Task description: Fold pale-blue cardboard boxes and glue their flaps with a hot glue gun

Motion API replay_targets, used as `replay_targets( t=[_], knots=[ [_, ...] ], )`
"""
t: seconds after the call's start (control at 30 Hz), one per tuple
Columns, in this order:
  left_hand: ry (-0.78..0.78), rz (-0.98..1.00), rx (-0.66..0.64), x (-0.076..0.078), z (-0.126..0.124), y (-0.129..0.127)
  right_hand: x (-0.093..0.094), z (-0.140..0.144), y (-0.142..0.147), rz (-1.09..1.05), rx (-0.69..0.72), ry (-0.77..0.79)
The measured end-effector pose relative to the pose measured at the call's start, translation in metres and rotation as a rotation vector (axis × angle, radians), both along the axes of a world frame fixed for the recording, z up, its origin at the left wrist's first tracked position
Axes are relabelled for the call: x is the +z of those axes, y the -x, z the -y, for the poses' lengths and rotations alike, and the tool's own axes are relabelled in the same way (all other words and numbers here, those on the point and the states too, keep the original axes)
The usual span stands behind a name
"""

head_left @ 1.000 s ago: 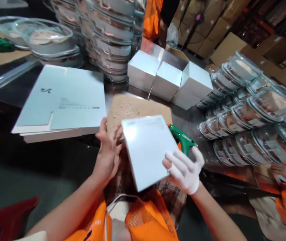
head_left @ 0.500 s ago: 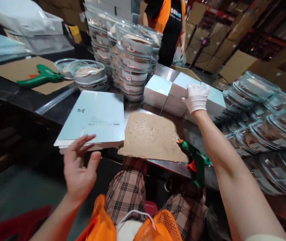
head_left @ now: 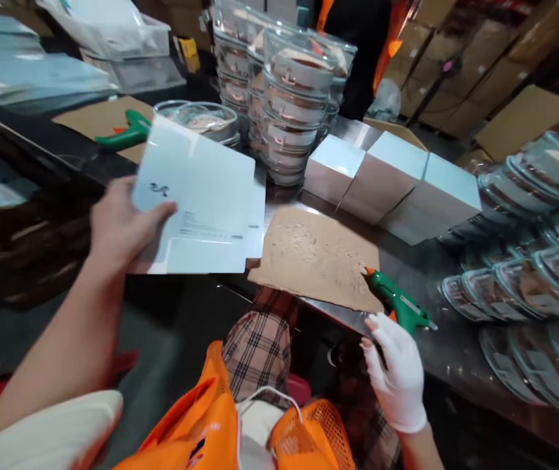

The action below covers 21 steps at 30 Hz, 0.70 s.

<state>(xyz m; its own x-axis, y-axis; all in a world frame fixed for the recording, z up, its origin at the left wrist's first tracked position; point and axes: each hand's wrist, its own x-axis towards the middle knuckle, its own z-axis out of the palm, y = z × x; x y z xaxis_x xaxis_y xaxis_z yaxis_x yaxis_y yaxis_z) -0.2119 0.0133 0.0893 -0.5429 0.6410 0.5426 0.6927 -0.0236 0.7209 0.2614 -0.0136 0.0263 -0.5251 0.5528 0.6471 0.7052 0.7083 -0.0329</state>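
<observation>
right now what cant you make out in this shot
- Head view: small print on the flat box sheet in the left hand is blurred, unreadable.
- Right hand covers the green glue gun handle; whether its grip has closed cannot be told.
- Container rows are cut off by the right edge.
- Stacked containers: contents blurred.

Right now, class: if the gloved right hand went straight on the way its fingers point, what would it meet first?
Most likely the green glue gun, just beyond the right hand; depth is unclear.
</observation>
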Motion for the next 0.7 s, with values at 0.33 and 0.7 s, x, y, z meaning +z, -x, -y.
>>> replay_targets(
  t=[0.33,0.7],
  knots=[
    [0.054,-0.385,-0.851,-0.045,0.088,-0.113,0.048,0.03,0.059,-0.332,-0.103,0.07],
    [-0.023,-0.434,-0.86,-0.069,0.101,-0.115,0.037,0.022,0.017,-0.406,0.367,1.406]
  ],
)
